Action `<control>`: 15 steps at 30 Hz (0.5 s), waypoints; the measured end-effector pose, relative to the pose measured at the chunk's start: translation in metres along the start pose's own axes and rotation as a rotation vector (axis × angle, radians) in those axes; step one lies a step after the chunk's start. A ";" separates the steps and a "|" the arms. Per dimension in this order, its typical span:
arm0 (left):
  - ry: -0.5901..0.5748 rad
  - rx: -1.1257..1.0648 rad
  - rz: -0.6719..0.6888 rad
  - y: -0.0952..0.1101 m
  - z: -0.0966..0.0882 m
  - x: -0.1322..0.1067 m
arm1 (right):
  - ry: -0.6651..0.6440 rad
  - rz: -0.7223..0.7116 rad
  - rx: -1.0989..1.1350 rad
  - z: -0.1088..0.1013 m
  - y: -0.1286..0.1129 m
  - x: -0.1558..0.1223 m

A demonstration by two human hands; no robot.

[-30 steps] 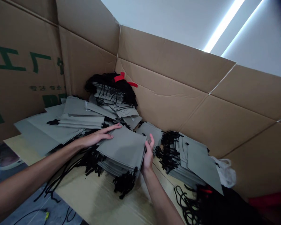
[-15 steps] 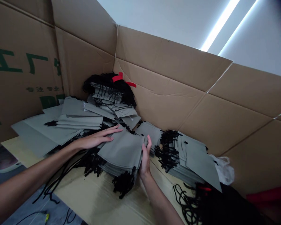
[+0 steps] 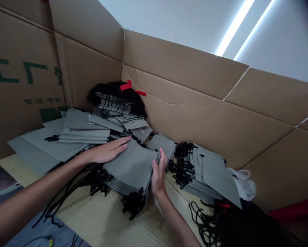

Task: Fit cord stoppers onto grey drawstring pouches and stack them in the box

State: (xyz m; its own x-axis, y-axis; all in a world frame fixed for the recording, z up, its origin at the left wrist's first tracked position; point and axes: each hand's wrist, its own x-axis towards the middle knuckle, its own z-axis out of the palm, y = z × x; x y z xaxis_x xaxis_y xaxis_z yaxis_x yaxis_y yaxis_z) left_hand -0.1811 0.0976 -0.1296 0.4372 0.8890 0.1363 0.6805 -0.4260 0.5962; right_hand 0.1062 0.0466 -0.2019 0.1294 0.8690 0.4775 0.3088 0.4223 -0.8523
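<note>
A stack of grey fabric drawstring bags (image 3: pixel 132 168) with black cords lies on a cardboard sheet (image 3: pixel 105 219) in front of me. My left hand (image 3: pixel 109 151) rests flat on the stack's left top corner, fingers stretched out. My right hand (image 3: pixel 159 173) presses against the stack's right edge, fingers extended upward along it, thumb on top. A tangle of black drawstrings (image 3: pixel 133 204) hangs from the stack's near end.
More grey bags lie spread at the left (image 3: pixel 63 137), a bundle tied with a red band (image 3: pixel 118 99) sits at the back corner, and another stack (image 3: pixel 210 171) lies to the right. Tall cardboard walls (image 3: pixel 195 103) enclose the area. A white plastic bag (image 3: pixel 245 185) sits far right.
The view has shifted slightly left. My right hand has slid down and closer along the stack's right edge; my left hand stays flat on top.
</note>
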 end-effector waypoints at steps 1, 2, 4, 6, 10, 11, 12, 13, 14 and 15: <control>-0.004 0.002 0.002 0.002 0.001 0.001 | 0.002 -0.002 -0.009 0.001 0.001 0.000; -0.008 0.004 0.006 0.004 0.002 0.001 | 0.004 -0.004 -0.019 0.002 0.002 0.000; -0.011 0.008 0.012 0.008 0.004 0.002 | 0.008 -0.005 -0.048 0.003 0.003 0.000; -0.009 0.011 0.010 0.011 0.007 0.003 | 0.012 -0.010 -0.088 0.004 0.004 0.001; 0.030 0.011 0.011 0.016 0.008 0.004 | 0.001 -0.042 -0.224 0.000 -0.002 0.002; 0.049 0.011 0.015 0.017 0.007 0.003 | -0.009 -0.054 -0.272 -0.004 -0.006 0.002; 0.069 0.011 0.021 0.019 0.006 0.001 | -0.021 -0.064 -0.328 -0.009 -0.011 0.001; 0.090 0.012 0.026 0.021 0.004 -0.001 | -0.040 -0.071 -0.392 -0.018 -0.016 -0.001; 0.112 0.012 0.032 0.023 0.003 -0.003 | -0.062 -0.071 -0.464 -0.028 -0.020 -0.003; 0.135 0.013 0.037 0.026 0.001 -0.006 | -0.083 -0.058 -0.547 -0.042 -0.025 -0.006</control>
State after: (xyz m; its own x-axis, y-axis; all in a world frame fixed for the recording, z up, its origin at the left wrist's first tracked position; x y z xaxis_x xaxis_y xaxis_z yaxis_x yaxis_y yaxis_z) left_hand -0.1654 0.0808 -0.1154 0.3791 0.8869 0.2638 0.6731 -0.4600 0.5791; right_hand 0.1370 0.0206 -0.1747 0.0295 0.8751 0.4830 0.7605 0.2939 -0.5790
